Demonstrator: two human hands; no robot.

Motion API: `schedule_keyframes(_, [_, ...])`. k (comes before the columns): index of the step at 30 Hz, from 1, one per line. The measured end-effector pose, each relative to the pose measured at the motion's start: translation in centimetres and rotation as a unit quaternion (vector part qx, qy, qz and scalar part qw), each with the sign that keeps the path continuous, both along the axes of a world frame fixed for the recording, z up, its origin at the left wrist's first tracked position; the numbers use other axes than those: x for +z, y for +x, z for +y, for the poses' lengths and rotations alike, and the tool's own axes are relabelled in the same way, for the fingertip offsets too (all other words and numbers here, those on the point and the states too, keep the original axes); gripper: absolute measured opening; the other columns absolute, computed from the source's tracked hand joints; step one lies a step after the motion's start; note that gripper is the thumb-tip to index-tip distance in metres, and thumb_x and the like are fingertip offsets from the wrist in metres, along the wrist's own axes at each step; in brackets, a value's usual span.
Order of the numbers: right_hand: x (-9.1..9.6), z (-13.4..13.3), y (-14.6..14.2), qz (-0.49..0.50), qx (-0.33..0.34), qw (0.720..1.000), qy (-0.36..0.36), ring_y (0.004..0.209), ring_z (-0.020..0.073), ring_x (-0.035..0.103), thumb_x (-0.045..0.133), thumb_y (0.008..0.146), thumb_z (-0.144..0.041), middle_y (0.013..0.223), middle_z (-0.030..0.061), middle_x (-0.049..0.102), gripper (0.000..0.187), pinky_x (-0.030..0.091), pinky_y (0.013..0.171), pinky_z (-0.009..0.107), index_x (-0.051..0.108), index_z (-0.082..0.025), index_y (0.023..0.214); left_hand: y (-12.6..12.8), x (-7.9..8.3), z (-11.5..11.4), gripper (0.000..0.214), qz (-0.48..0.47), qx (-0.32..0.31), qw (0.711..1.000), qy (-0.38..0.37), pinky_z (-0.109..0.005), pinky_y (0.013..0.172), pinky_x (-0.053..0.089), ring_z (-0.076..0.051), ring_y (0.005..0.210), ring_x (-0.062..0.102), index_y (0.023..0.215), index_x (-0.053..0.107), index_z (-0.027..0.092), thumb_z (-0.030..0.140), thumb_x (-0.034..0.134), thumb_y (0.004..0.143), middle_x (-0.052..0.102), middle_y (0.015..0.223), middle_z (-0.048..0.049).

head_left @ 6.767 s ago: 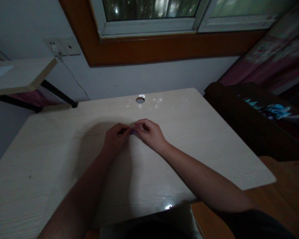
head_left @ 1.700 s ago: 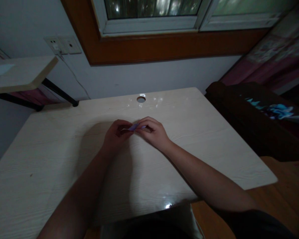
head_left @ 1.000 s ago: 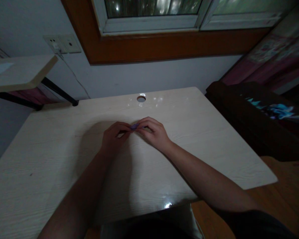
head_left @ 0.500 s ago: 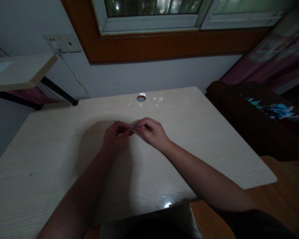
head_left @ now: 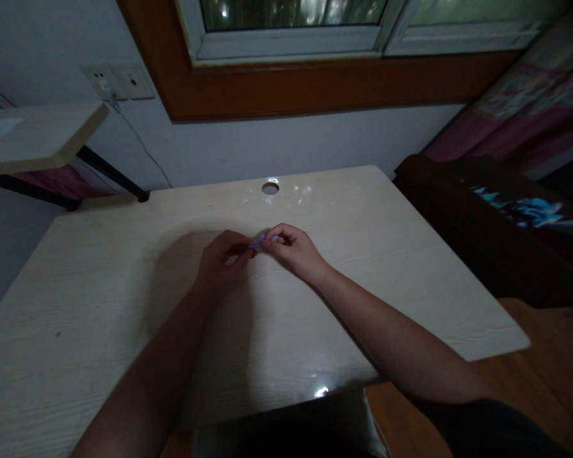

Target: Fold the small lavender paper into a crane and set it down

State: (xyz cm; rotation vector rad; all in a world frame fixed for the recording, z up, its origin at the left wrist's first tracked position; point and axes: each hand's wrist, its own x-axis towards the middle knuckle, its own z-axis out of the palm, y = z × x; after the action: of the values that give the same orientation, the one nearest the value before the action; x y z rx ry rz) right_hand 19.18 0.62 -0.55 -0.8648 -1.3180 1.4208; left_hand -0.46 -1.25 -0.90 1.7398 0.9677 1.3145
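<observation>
Between my fingertips is a small, thin purple piece that looks like folded paper [head_left: 256, 243]; most of it is covered by my fingers. My left hand [head_left: 223, 257] pinches its left end between thumb and forefinger. From the other side my right hand [head_left: 293, 250] grips it with thumb and fingers, and a bit of purple shows past them. Both hands are just above the pale wood-grain table [head_left: 372, 267], near its middle. Whether the piece touches the tabletop I cannot tell.
A round cable hole [head_left: 270, 189] lies near the table's back edge. At the left a raised shelf [head_left: 48, 137] stands on black legs. A white cable [head_left: 141, 143] hangs from the wall socket [head_left: 105, 83]. Dark furniture with blue items [head_left: 535, 211] is at the right.
The fingers of my right hand have shifted slightly on the purple piece, and more of it now shows between the hands. My left hand has hardly moved.
</observation>
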Motion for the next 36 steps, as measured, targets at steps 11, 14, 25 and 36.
schedule_keyframes(11, [-0.3,0.3,0.0,0.059,0.051,0.996,-0.031,0.063,0.0109,0.063,0.077,0.076,-0.035,0.073,0.0003,0.069,0.025,0.051,0.062,0.025,0.06,-0.017,0.081,0.0,0.7,0.4,0.011,0.126,0.05,0.984,0.115,-0.025,0.066,0.055,-0.015,0.075,0.064,0.091,0.073,0.023,0.03,0.071,0.083,0.07,0.083,-0.0044])
schedule_keyframes(14, [-0.4,0.3,0.1,0.081,0.06,0.994,-0.038,0.063,0.0107,0.063,0.076,0.077,-0.035,0.074,0.0006,0.069,0.024,0.051,0.061,0.024,0.061,-0.017,0.083,-0.1,0.6,0.4,0.011,0.134,0.058,0.981,0.127,-0.025,0.066,0.054,-0.014,0.074,0.065,0.092,0.073,0.023,0.031,0.071,0.084,0.071,0.084,-0.0036])
schedule_keyframes(25, [0.4,-0.3,0.1,0.096,0.065,0.992,-0.045,0.06,0.0115,0.063,0.075,0.078,-0.036,0.07,-0.0001,0.068,0.024,0.051,0.059,0.025,0.061,-0.018,0.085,-0.3,0.7,0.5,0.012,0.173,0.095,0.95,0.244,-0.029,0.079,0.056,-0.015,0.086,0.066,0.095,0.074,0.028,0.026,0.071,0.084,0.071,0.096,-0.0035])
schedule_keyframes(36, [0.7,-0.3,0.4,-0.091,-0.05,0.978,0.183,0.078,0.0142,0.057,0.075,0.08,-0.032,0.089,0.0021,0.059,0.018,0.049,0.069,0.029,0.069,-0.024,0.094,-0.4,0.6,0.3,0.013,0.191,0.117,0.941,0.252,-0.026,0.075,0.055,-0.014,0.08,0.067,0.097,0.073,0.026,0.023,0.07,0.085,0.071,0.089,-0.0025])
